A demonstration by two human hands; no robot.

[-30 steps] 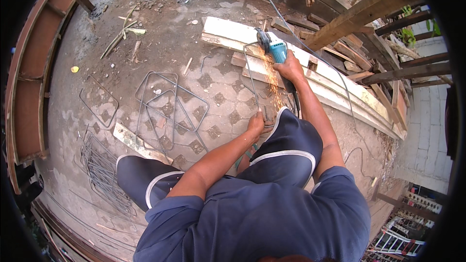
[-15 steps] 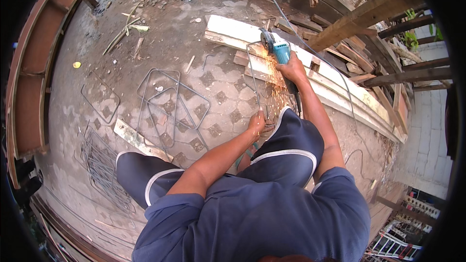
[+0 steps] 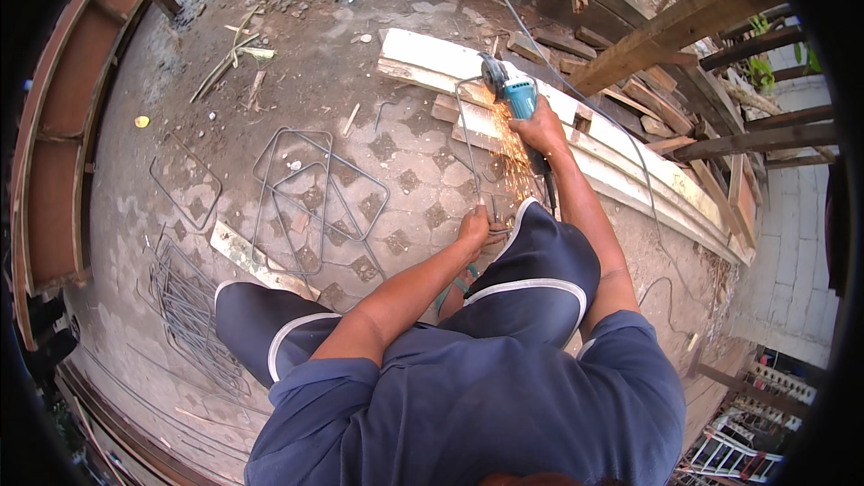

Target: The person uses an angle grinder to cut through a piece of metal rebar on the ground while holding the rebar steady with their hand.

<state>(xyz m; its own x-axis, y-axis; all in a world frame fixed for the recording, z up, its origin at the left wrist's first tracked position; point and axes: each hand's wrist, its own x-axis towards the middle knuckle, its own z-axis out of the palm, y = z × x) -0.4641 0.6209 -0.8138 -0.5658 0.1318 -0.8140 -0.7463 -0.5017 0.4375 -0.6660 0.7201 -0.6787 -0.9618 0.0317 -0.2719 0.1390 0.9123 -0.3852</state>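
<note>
My right hand (image 3: 544, 130) is wrapped round the body of a teal angle grinder (image 3: 520, 97). The grinder's disc meets the far bent end of a thin steel rod (image 3: 466, 130), and orange sparks (image 3: 511, 157) stream back toward my right knee. Closed on the near part of that rod is my left hand (image 3: 477, 227), low in front of my knees. White-faced timber planks (image 3: 432, 56) lie under and beside the grinder. Exactly where the disc touches the rod is hidden by the tool.
Several bent steel rod frames (image 3: 324, 184) lie on the paving left of centre. A pile of rods (image 3: 189, 315) sits by my left knee, near a short board (image 3: 256, 261). The grinder's cord (image 3: 621, 121) runs across the planks. Timber beams (image 3: 684, 27) stand at the far right.
Both hands hold nearly the same places. The grinder and rod have shifted very slightly to the left, and sparks continue to fly.
</note>
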